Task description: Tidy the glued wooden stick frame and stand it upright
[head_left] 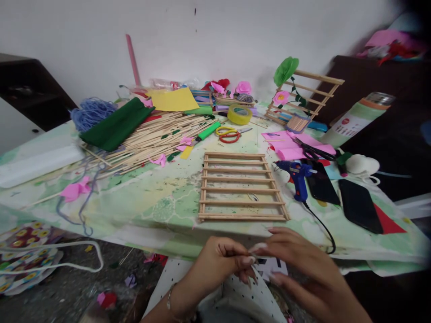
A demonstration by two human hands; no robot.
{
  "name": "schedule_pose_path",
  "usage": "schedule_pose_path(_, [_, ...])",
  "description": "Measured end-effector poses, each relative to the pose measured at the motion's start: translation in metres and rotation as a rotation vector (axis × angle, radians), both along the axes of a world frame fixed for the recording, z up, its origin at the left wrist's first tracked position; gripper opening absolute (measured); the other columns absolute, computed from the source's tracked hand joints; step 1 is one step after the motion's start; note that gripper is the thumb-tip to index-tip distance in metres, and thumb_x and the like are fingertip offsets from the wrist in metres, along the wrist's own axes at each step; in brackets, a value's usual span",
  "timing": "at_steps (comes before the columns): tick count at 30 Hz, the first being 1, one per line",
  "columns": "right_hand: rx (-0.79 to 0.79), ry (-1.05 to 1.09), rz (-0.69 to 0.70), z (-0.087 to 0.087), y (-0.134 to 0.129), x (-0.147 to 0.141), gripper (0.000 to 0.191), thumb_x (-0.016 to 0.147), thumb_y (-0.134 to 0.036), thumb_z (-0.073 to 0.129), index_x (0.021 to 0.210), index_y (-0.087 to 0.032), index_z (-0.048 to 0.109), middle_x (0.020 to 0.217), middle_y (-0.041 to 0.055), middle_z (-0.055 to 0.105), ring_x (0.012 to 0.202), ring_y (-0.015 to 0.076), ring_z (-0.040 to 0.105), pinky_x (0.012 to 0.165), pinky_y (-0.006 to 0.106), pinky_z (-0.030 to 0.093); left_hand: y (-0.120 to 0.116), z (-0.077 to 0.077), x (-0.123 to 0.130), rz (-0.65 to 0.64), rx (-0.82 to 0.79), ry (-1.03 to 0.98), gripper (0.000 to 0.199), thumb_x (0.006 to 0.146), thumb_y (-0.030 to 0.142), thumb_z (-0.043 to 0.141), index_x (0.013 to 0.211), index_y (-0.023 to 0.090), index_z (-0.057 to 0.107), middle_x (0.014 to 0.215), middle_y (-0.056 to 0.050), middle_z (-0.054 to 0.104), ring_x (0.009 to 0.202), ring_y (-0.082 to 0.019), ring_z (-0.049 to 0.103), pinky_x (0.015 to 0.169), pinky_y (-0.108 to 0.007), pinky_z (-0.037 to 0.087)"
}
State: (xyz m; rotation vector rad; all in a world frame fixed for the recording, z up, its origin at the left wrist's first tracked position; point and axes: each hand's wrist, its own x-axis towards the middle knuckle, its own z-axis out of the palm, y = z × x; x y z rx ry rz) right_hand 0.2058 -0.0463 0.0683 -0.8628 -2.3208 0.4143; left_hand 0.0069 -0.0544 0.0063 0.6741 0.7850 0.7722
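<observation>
My left hand [225, 262] is closed in a pinch at the table's front edge, and what it pinches is too small to make out. Close beside it, my right hand [299, 264] has its fingers apart, their tips near the left fingertips. Just beyond both hands, a wooden stick frame [239, 190] with several crossbars lies flat on the table. A blue glue gun [298, 175] rests to the right of that frame, its black cord running toward the front edge.
Thin sticks [148, 139] and dark green paper [117, 123] lie at left. Scissors [229, 134] and yellow tape [239, 115] sit behind the frame. At right are black scissors [313, 149], two phones [360, 205], a bottle [357, 117] and a decorated stick rack [311, 92].
</observation>
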Motion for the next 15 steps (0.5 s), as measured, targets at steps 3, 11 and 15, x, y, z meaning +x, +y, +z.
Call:
schedule_pose_path(3, [0.065,0.084,-0.131,0.013,0.009,0.011,0.025,0.085,-0.020,0.060,0.108,-0.029,0.064,0.086,0.0018,0.073,0.086,0.0200,0.068,0.082,0.033,0.055,0.000,-0.008,0.002,-0.081,-0.007,0.045,0.038,0.063,0.048,0.076,0.062,0.012,0.063,0.050,-0.001,0.062,0.039,-0.007,0.051,0.042,-0.019,0.039])
schedule_pose_path(11, [-0.123,-0.180,0.040,-0.016,0.002,-0.022,0.030,0.081,-0.028,0.070,0.111,-0.026,0.064,0.080,0.0035,0.059,0.072,0.0164,0.057,0.061,0.027,0.050,0.000,-0.011,0.013,0.052,-0.019,-0.086,0.080,0.057,0.034,0.084,0.124,0.011,0.048,0.053,0.006,0.058,0.046,-0.006,0.050,0.050,-0.017,0.035])
schedule_pose_path(15, [-0.169,-0.081,-0.079,-0.033,0.002,-0.030,0.016,0.086,-0.016,0.061,0.101,-0.021,0.061,0.086,0.0051,0.055,0.078,0.0164,0.055,0.065,0.028,0.049,-0.002,-0.010,0.010,0.091,-0.042,-0.213,0.083,0.067,0.034,0.080,0.136,0.010,0.040,0.062,0.004,0.062,0.056,-0.006,0.055,0.064,-0.018,0.041])
